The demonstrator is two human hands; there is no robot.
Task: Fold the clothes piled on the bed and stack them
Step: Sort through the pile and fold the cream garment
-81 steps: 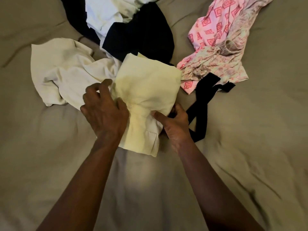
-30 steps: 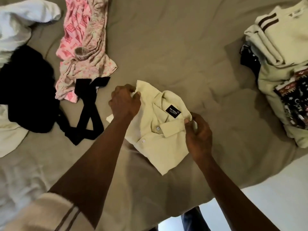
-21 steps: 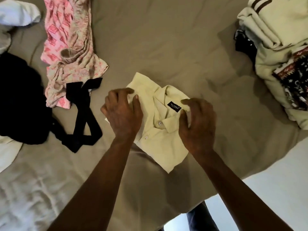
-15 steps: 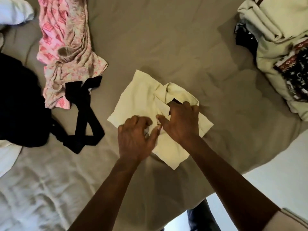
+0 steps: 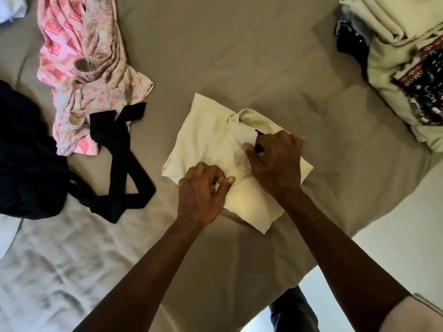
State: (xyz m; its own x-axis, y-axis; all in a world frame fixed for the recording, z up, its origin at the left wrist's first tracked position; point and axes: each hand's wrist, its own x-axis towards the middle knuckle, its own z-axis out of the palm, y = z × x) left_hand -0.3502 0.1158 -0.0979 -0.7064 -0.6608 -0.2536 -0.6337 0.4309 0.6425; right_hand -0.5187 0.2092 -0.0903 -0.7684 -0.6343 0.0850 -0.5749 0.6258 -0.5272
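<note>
The left hand (image 5: pixel 201 190) is pinching the pale yellow shirt (image 5: pixel 206 137) at its near edge; the right hand (image 5: pixel 275 161), fingers curled, is gripping fabric beside the shirt's collar.

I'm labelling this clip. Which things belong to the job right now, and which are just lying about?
In the job: yellow shirt, gripped by left hand and right hand; folded stack on the bed.
Lying about, not yet folded: pink garment; black garment.
</note>
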